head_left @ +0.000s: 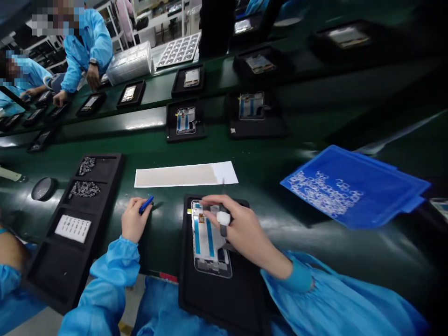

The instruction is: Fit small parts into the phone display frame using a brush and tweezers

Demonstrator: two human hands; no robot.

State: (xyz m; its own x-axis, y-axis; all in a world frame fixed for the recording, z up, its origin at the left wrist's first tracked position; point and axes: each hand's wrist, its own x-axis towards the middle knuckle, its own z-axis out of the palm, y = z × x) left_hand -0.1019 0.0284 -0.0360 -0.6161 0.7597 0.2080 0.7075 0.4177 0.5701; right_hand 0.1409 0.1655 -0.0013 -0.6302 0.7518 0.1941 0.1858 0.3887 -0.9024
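Head view: right hand (241,228) resting fingers-down on the phone frame (210,242), fingertips pressed at its upper edge, a white finger cot on one finger, closed on nothing; phone frame lying flat in the black carrier tray (217,298) at the near edge of the green belt (280,158); left hand (133,221) curled round a blue tool (146,204), tip pointing up and right, just left of the carrier tray. Best done, by the look of it, with the frame pinned flat and pressure kept light near its thin rim. White strip (185,175) lying just beyond; parts tray (75,219) to the left; blue bin (353,186) tilted to the right; open belt between these for reaching; other carriers further back; co-workers in blue sleeves far left.
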